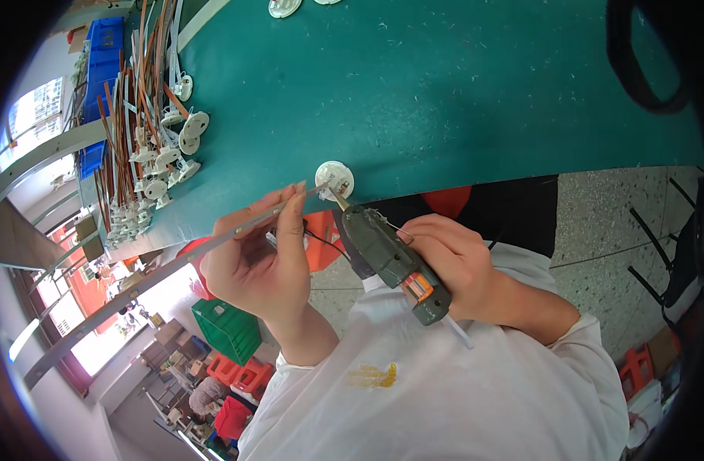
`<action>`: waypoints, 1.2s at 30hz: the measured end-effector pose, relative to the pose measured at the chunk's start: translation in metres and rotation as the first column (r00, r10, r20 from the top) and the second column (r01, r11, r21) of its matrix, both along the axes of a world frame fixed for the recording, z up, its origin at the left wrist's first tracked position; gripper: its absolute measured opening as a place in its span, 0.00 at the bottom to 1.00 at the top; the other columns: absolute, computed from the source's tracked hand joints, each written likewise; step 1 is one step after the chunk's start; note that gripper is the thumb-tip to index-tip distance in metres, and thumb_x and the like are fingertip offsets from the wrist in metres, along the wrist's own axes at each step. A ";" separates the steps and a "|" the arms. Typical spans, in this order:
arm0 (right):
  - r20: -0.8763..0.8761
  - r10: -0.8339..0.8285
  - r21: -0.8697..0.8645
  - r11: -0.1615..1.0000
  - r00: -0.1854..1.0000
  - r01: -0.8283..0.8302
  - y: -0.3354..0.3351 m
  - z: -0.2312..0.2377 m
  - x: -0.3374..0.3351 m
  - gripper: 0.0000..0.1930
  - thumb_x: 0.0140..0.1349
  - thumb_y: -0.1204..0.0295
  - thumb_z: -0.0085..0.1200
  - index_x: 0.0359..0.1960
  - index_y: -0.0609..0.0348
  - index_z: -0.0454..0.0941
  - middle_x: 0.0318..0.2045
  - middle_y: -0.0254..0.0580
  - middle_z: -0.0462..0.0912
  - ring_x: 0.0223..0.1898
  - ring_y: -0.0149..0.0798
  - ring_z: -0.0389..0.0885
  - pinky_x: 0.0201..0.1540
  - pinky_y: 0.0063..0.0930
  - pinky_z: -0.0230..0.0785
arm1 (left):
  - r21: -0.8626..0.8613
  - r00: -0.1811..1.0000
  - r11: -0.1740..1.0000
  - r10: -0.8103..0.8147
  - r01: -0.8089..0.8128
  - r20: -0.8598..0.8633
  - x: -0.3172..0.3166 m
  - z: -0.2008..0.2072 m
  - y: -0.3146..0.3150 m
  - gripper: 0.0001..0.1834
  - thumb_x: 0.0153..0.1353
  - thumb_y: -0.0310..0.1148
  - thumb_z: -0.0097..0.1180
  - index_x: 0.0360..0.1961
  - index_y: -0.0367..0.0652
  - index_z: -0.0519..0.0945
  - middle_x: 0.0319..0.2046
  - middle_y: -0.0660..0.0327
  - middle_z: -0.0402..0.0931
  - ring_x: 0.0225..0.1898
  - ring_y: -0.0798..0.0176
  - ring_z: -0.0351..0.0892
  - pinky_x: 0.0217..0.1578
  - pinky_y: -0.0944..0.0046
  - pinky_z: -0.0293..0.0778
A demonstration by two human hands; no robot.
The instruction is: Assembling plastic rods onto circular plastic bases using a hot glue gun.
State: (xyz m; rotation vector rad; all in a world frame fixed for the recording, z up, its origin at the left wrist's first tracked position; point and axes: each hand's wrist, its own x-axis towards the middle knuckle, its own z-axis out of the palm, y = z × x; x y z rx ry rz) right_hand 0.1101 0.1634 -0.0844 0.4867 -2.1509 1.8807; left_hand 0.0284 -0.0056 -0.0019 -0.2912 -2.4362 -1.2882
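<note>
My left hand [271,273] pinches a long, narrow strip [167,270] near its end between thumb and fingers. Small yellowish dots run along the strip, like an LED strip, and it slants away to the lower left. Its tip meets a white round disc [333,174] lying near the green table's close edge. Wrapped round a dark hot glue gun [383,250] is my right hand [456,261]. The gun's nozzle points at the disc beside the strip's tip; whether it touches cannot be made out. A translucent glue stick [457,333] sticks out of its rear.
Many strips with white round ends [167,157] lie bundled along the left of the green table [444,84]. More white discs [284,6] sit at the far edge. Blue bins [104,50] stand far left, a green crate [225,330] below. A black loop [644,69] hangs upper right.
</note>
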 end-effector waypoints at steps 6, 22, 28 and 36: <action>0.055 -0.008 0.008 1.000 0.998 0.007 0.001 0.000 0.003 0.17 0.38 0.78 0.64 0.33 0.67 0.75 0.26 0.47 0.76 0.27 0.49 0.78 0.28 0.36 0.72 | 0.020 0.999 1.000 0.014 -0.014 0.028 0.001 0.001 0.000 0.07 0.53 0.12 0.64 0.31 0.25 0.77 0.29 0.47 0.83 0.32 0.60 0.86 0.34 0.67 0.83; -0.041 -0.056 0.038 0.998 0.998 0.058 -0.001 -0.001 0.001 0.18 0.41 0.75 0.69 0.31 0.72 0.75 0.28 0.52 0.78 0.29 0.52 0.82 0.32 0.37 0.77 | 0.020 0.998 1.000 0.010 -0.011 0.058 0.002 0.002 -0.002 0.06 0.52 0.12 0.65 0.30 0.27 0.79 0.28 0.49 0.83 0.32 0.61 0.87 0.34 0.69 0.82; 0.039 -0.042 0.018 0.999 0.998 0.041 -0.002 -0.002 0.004 0.16 0.38 0.79 0.64 0.32 0.67 0.75 0.24 0.47 0.77 0.26 0.49 0.79 0.27 0.37 0.72 | 0.020 0.999 1.000 -0.010 0.009 0.035 0.003 0.002 -0.004 0.07 0.51 0.12 0.65 0.30 0.28 0.79 0.28 0.49 0.84 0.33 0.61 0.87 0.34 0.69 0.82; 0.049 -0.041 0.026 0.999 0.998 0.040 -0.002 -0.004 0.005 0.14 0.40 0.79 0.66 0.29 0.68 0.74 0.23 0.46 0.77 0.23 0.45 0.79 0.24 0.31 0.73 | -0.004 0.996 1.000 -0.030 0.031 0.079 0.004 0.003 -0.006 0.07 0.54 0.14 0.65 0.32 0.30 0.78 0.31 0.47 0.84 0.35 0.59 0.87 0.39 0.67 0.83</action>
